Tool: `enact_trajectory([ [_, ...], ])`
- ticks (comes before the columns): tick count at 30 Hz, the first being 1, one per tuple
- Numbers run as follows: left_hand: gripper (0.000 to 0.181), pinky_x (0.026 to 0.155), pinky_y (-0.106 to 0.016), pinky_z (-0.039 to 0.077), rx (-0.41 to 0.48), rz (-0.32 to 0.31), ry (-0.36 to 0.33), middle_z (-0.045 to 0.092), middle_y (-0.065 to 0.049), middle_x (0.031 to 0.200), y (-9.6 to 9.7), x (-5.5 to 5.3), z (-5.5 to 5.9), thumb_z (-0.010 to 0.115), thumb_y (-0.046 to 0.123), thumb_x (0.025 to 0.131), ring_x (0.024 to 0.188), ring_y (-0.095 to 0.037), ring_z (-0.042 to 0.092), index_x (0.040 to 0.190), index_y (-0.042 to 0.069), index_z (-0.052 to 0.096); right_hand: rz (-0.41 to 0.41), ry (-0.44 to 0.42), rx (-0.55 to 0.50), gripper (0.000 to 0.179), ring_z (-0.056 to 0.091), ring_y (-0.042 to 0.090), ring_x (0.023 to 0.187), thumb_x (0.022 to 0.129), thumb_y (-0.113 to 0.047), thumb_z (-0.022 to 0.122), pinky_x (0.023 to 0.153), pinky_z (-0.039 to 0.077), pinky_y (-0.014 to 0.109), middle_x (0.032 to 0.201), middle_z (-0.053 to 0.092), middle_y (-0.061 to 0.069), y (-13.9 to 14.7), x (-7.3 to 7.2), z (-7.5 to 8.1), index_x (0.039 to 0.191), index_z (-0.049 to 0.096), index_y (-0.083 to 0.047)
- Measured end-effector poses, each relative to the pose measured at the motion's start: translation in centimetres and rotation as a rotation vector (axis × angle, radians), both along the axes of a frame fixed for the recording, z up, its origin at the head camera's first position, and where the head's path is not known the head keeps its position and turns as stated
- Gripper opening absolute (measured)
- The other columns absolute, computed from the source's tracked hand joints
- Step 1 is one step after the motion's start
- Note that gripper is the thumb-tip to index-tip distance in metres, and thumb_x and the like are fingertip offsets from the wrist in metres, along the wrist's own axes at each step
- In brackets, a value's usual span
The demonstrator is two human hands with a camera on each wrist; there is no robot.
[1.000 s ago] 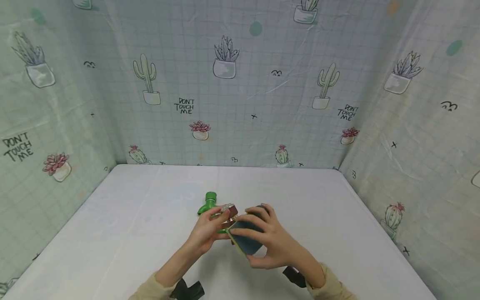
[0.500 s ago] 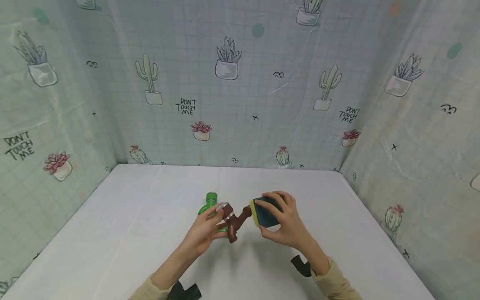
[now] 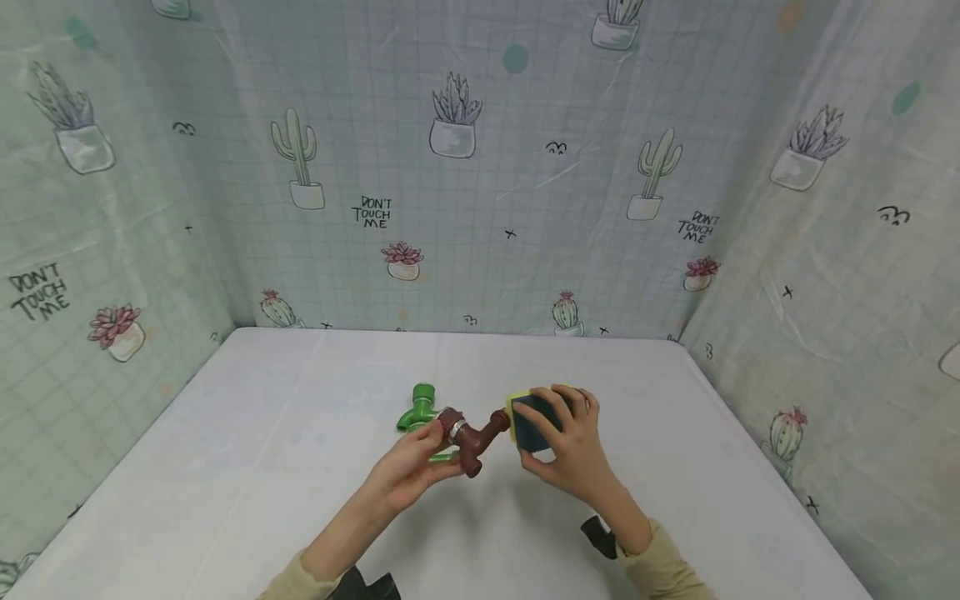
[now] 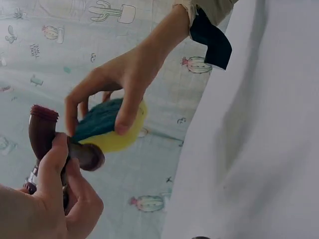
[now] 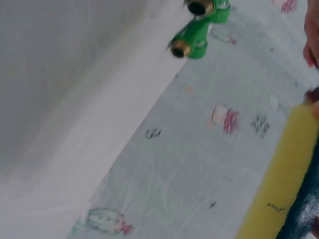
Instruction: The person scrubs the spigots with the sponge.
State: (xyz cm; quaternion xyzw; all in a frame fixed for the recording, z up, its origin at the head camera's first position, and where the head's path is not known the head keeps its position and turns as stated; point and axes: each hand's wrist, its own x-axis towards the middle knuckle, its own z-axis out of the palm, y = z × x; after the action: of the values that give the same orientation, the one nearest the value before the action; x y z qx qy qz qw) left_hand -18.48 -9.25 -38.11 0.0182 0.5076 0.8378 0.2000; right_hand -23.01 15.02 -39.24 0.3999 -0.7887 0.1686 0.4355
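Observation:
My left hand (image 3: pixel 408 468) grips a brown tap (image 3: pixel 471 443) with a silvery collar, thumb and fingers around its handle end. The tap is held up over the table, its threaded inlet pointing up and right. My right hand (image 3: pixel 570 442) holds a sponge (image 3: pixel 534 427), yellow with a dark green scouring side, between thumb and fingers. The sponge's yellow edge is right at the tap's inlet end. In the left wrist view the sponge (image 4: pixel 102 119) overlaps the tap's pipe (image 4: pixel 42 130). The right wrist view shows the sponge's yellow side (image 5: pixel 279 174) along the right edge.
A green tap (image 3: pixel 420 407) lies on the white table (image 3: pixel 300 433) behind my left hand, and another green part shows below it. Two green taps (image 5: pixel 192 40) with brassy openings appear in the right wrist view. Patterned cloth (image 3: pixel 510 183) encloses the table's back and sides.
The sponge has moved right, from covering much of the brown tap to its inlet end. Since half a second ago, the tap has turned slightly in my left hand.

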Motion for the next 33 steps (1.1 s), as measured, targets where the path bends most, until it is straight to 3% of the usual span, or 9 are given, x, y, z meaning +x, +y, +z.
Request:
enact_trajectory([
  [2, 0.067, 0.090, -0.042, 0.048, -0.024, -0.023, 0.026, 0.039, -0.014, 0.126, -0.3, 0.0, 0.1, 0.045, 0.036, 0.089, 0.107, -0.027, 0.052, 0.140, 0.001, 0.019, -0.013, -0.045, -0.028, 0.046, 0.038, 0.032, 0.104, 0.082, -0.046, 0.048, 0.081, 0.027, 0.055, 0.117, 0.050, 0.012, 0.6, -0.3, 0.3, 0.117, 0.056, -0.017],
  [5, 0.067, 0.088, -0.047, 0.048, -0.077, -0.059, 0.086, 0.028, -0.020, 0.136, -0.6, 0.1, 0.3, 0.045, 0.035, 0.090, 0.110, -0.036, 0.050, 0.142, 0.006, 0.016, 0.050, -0.203, -0.055, 0.048, 0.037, 0.026, 0.107, 0.080, -0.046, 0.055, 0.082, 0.029, 0.052, 0.120, 0.049, 0.009, 0.6, 0.3, 1.4, 0.120, 0.055, -0.019],
  [9, 0.063, 0.084, -0.044, 0.050, -0.142, -0.075, 0.181, 0.037, -0.019, 0.133, -0.5, 0.2, 0.5, 0.047, 0.032, 0.090, 0.108, -0.033, 0.054, 0.142, 0.008, 0.019, 0.115, -0.341, 0.008, 0.051, 0.037, 0.020, 0.109, 0.078, -0.043, 0.061, 0.080, 0.032, 0.046, 0.124, 0.048, 0.003, -1.4, 2.5, 2.6, 0.124, 0.051, -0.023],
  [13, 0.059, 0.085, -0.042, 0.051, -0.188, -0.056, 0.249, 0.042, -0.024, 0.130, -0.1, 0.2, 0.4, 0.046, 0.030, 0.091, 0.106, -0.030, 0.057, 0.140, 0.006, 0.022, 0.054, -0.289, 0.085, 0.053, 0.037, 0.020, 0.108, 0.075, -0.044, 0.063, 0.077, 0.032, 0.044, 0.122, 0.049, 0.002, -2.7, 3.4, 2.6, 0.124, 0.051, -0.027],
  [18, 0.058, 0.082, -0.041, 0.052, -0.205, -0.068, 0.284, 0.045, -0.026, 0.127, 0.0, 0.4, 0.4, 0.047, 0.026, 0.091, 0.104, -0.026, 0.059, 0.139, 0.003, 0.024, -0.062, -0.221, 0.161, 0.056, 0.039, 0.024, 0.104, 0.068, -0.037, 0.070, 0.076, 0.033, 0.048, 0.118, 0.051, 0.004, -1.6, 1.9, 2.5, 0.120, 0.055, -0.027],
  [21, 0.059, 0.082, -0.041, 0.052, -0.217, -0.084, 0.292, 0.046, -0.024, 0.126, -0.1, 0.4, 0.5, 0.047, 0.028, 0.091, 0.102, -0.024, 0.060, 0.139, 0.003, 0.024, -0.115, -0.202, 0.150, 0.055, 0.040, 0.026, 0.103, 0.066, -0.034, 0.071, 0.076, 0.033, 0.052, 0.117, 0.051, 0.007, -0.6, 0.9, 2.7, 0.118, 0.057, -0.024],
  [25, 0.057, 0.084, -0.042, 0.051, -0.233, -0.086, 0.297, 0.045, -0.024, 0.127, -0.3, 0.3, 0.7, 0.046, 0.029, 0.091, 0.103, -0.024, 0.059, 0.139, 0.005, 0.025, -0.046, -0.251, 0.049, 0.055, 0.039, 0.024, 0.104, 0.067, -0.031, 0.072, 0.077, 0.032, 0.050, 0.119, 0.051, 0.007, -0.3, 0.9, 2.9, 0.119, 0.056, -0.022],
  [29, 0.058, 0.086, -0.043, 0.050, -0.241, -0.095, 0.301, 0.044, -0.025, 0.128, -0.3, 0.2, 0.7, 0.045, 0.030, 0.091, 0.102, -0.023, 0.059, 0.139, 0.006, 0.023, 0.067, -0.289, 0.063, 0.053, 0.038, 0.020, 0.106, 0.075, -0.040, 0.065, 0.075, 0.033, 0.045, 0.122, 0.049, 0.004, -1.8, 2.3, 2.4, 0.124, 0.052, -0.024],
  [33, 0.059, 0.083, -0.043, 0.051, -0.252, -0.070, 0.299, 0.045, -0.027, 0.126, 0.0, 0.2, 0.6, 0.051, 0.028, 0.089, 0.099, -0.023, 0.061, 0.138, 0.005, 0.026, 0.047, -0.254, 0.080, 0.050, 0.037, 0.021, 0.105, 0.078, -0.046, 0.060, 0.074, 0.031, 0.043, 0.121, 0.049, 0.004, -3.0, 3.2, 1.6, 0.123, 0.053, -0.024],
])
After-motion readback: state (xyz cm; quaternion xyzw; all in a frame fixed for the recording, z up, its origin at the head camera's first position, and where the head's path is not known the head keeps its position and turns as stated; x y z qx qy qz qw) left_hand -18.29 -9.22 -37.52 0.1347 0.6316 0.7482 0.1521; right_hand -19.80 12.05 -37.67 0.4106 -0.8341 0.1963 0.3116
